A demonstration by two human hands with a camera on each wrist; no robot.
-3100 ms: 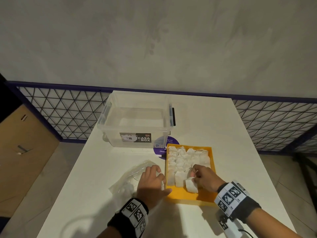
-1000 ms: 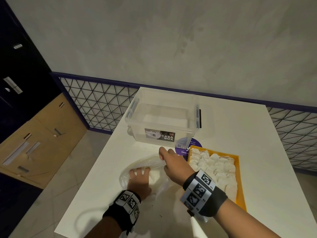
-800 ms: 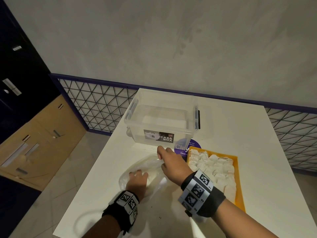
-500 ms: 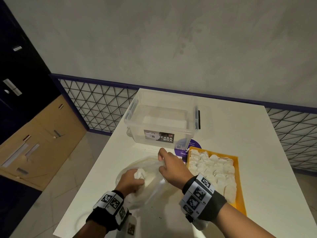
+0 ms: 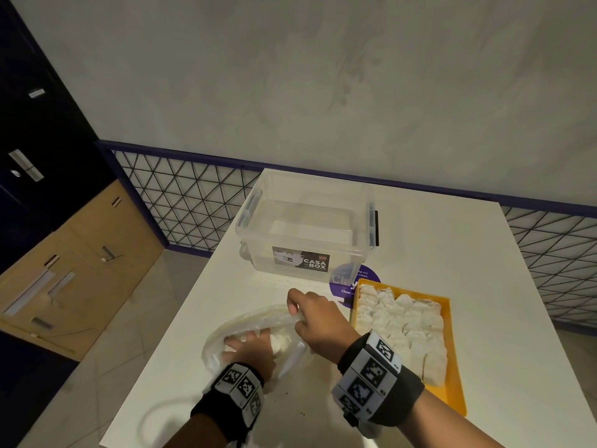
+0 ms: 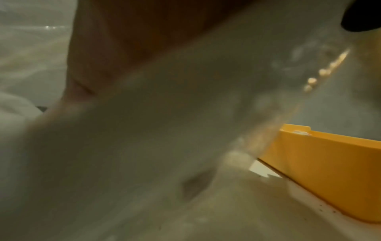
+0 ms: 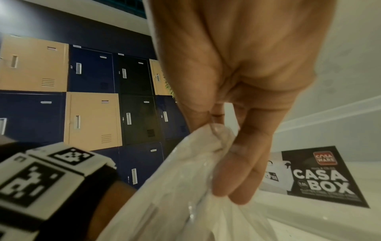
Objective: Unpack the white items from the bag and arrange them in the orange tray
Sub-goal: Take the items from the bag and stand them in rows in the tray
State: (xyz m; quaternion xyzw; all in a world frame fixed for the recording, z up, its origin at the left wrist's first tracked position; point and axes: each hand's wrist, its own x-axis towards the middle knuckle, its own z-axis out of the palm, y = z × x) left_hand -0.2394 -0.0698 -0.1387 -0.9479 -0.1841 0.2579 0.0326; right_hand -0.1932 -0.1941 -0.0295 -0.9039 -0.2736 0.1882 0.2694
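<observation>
A clear plastic bag [image 5: 258,318] lies on the white table, left of the orange tray [image 5: 451,344]. My right hand [image 5: 297,313] pinches the bag's rim [image 7: 214,128] and holds its mouth up. My left hand [image 5: 245,345] is inside the bag beside a white item [image 5: 279,342]; its fingers are veiled by the film. The left wrist view is blurred by the bag [image 6: 185,130], with the tray's wall [image 6: 329,163] at the right. Several white items [image 5: 400,328] lie packed in rows in the tray.
A clear storage box [image 5: 349,263] with a black label [image 7: 321,176] stands behind the bag. A purple round sticker [image 5: 342,282] lies between box and tray. The table's left edge runs close to the bag. Lockers [image 5: 64,253] line the left side, beyond a black mesh railing [image 5: 193,205].
My right hand left the tray, crossed to the bag and took its rim. My left hand, raised with a white item half a second ago, now sits lower inside the bag.
</observation>
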